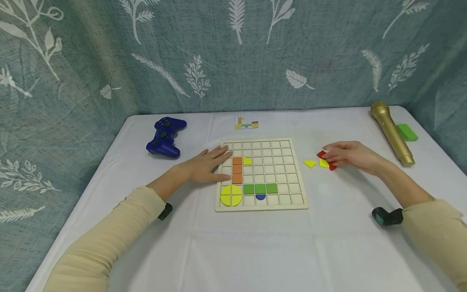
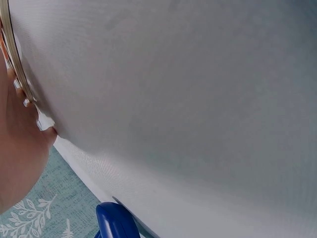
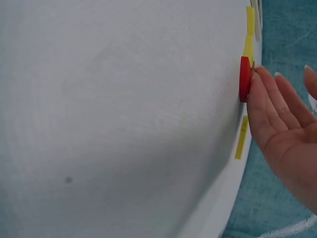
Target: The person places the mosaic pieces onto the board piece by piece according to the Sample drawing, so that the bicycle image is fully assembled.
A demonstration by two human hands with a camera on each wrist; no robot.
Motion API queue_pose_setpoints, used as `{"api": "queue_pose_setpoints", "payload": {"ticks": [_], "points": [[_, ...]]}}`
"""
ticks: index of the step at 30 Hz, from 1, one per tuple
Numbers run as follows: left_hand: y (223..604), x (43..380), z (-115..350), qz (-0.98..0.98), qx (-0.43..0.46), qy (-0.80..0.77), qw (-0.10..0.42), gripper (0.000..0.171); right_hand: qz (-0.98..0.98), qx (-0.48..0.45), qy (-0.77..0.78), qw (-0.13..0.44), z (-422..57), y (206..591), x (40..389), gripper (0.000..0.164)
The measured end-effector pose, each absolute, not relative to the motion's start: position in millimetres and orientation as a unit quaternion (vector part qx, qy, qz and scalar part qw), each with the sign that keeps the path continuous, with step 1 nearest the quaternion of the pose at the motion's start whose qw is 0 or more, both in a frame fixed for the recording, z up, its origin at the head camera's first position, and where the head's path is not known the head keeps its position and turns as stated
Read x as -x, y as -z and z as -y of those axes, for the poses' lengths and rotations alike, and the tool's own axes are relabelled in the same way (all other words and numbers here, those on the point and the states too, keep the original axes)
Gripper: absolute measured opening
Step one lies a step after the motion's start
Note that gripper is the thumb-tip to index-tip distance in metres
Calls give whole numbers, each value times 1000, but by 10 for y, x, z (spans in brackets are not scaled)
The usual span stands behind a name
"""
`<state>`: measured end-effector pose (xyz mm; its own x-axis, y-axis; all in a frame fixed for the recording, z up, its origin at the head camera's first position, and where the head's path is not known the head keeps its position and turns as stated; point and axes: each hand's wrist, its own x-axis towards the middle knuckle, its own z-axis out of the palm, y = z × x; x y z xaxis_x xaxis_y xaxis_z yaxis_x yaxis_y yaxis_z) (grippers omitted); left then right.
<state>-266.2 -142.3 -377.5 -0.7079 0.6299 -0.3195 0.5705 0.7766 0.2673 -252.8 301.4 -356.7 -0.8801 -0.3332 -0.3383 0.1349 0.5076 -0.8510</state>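
My left hand [image 1: 205, 165] lies with fingers spread over the left edge of a pale wooden grid board [image 1: 262, 205]. On the board are orange squares [image 1: 237, 170], green squares [image 1: 260, 189], a yellow circle of quarter pieces [image 1: 231, 195], one yellow quarter [image 1: 247, 161] and a blue half-disc [image 1: 260, 196]. To the right of the board, my right hand [image 1: 352, 156] touches red pieces [image 1: 332, 166] with its fingertips; the fingers look nearly straight in the right wrist view. Yellow pieces [image 1: 309, 163] lie beside the red ones, which are partly hidden by the fingers.
Behind the board lies a small pattern card [image 1: 246, 121]. A blue game controller [image 1: 165, 137] is at the back left. On the far right are a gold microphone [image 1: 392, 134] and a green block [image 1: 407, 132]. Patterned curtains stand around the white-covered table.
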Motion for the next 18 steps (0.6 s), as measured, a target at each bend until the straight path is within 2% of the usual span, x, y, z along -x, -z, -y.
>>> {"api": "queue_pose_setpoints", "payload": {"ticks": [4,11,18], "points": [[3776,2660,1421,-921,-326,-75,198,85,-854,85,458,232,-2986,3567,2551,61],[3772,2659,1419,-921,-327,-72,199,85,-885,132,395,208,-2914,3606,2569,44],[3760,2653,1419,-921,-326,-71,201,85,-890,192,371,184,-2832,3620,2545,47]]}}
